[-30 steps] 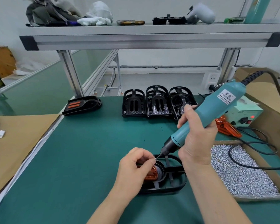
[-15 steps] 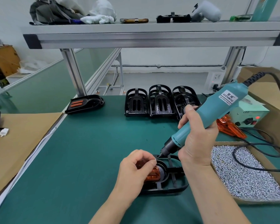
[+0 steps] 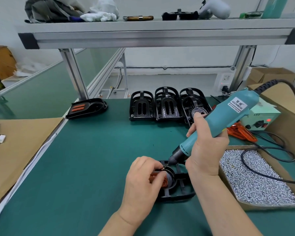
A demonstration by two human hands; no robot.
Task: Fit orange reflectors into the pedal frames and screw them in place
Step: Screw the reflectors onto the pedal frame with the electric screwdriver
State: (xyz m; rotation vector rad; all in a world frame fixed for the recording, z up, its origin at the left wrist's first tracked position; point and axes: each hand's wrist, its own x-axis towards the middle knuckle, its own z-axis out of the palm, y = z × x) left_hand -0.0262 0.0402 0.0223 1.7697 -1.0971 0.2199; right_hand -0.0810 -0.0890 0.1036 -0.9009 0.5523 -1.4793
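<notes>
Near you, your left hand [image 3: 142, 183] pinches the orange reflector [image 3: 154, 178] in the pedal frame [image 3: 178, 195] — likely light, brittle, hold its rim; right hand [image 3: 206, 150] grips the screwdriver [image 3: 228, 116].

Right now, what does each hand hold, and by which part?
Right hand: teal electric screwdriver, round its lower barrel. Left hand: orange plastic reflector, by its top edge, inside the black pedal frame.

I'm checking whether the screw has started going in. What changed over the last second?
Little: the right hand brought the electric screwdriver slightly lower, its bit meeting the left hand at the pedal frame. Nothing was taken or let go. The left hand still holds the orange reflector in place; screw box unmoved.
</notes>
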